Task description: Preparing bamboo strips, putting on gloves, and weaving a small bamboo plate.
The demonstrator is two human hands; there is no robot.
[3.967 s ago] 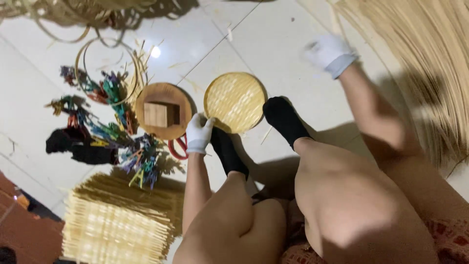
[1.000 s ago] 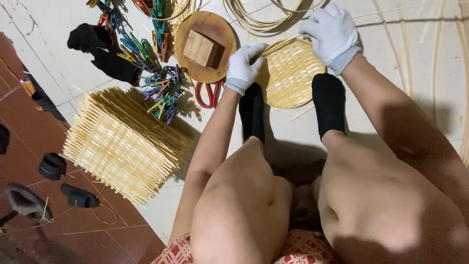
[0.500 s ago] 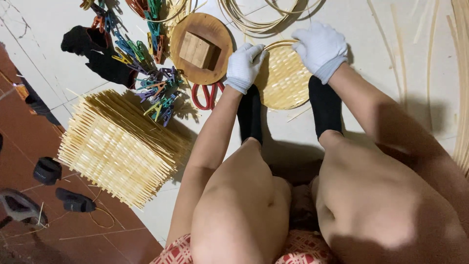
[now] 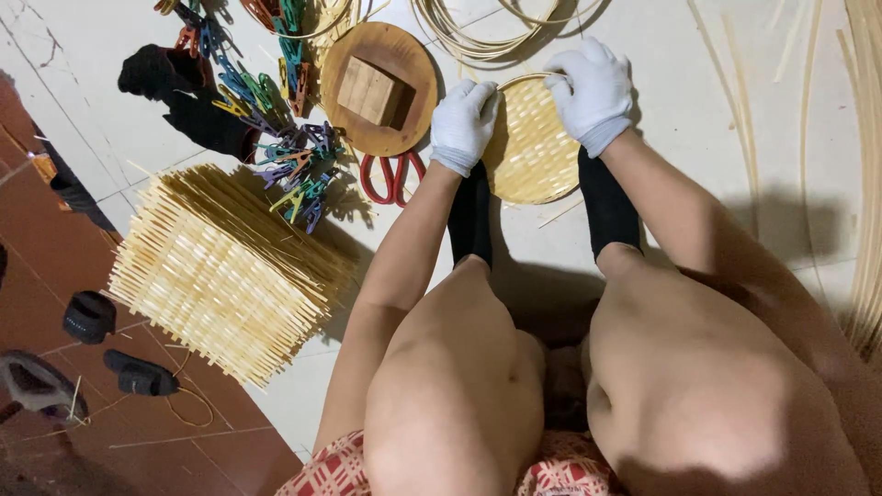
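Note:
A round woven bamboo disc [image 4: 535, 147] lies on the white tiled floor in front of my black-socked feet. My left hand [image 4: 464, 124], in a white glove, grips the disc's left edge. My right hand [image 4: 593, 92], also gloved, holds its upper right rim. Both hands are closed on the disc. My bare knees fill the lower part of the view.
A round wooden board [image 4: 378, 87] with a wooden block on it sits left of the disc, with red scissors [image 4: 393, 179] below it. Coloured clothespins [image 4: 285, 147], black cloth [image 4: 184, 101], a stack of woven bamboo mats [image 4: 220, 266] and coiled bamboo strips [image 4: 496, 28] surround me.
My right hand came in from the far right and took the disc's rim. My left hand stayed on its left edge, and the view has shifted over the work.

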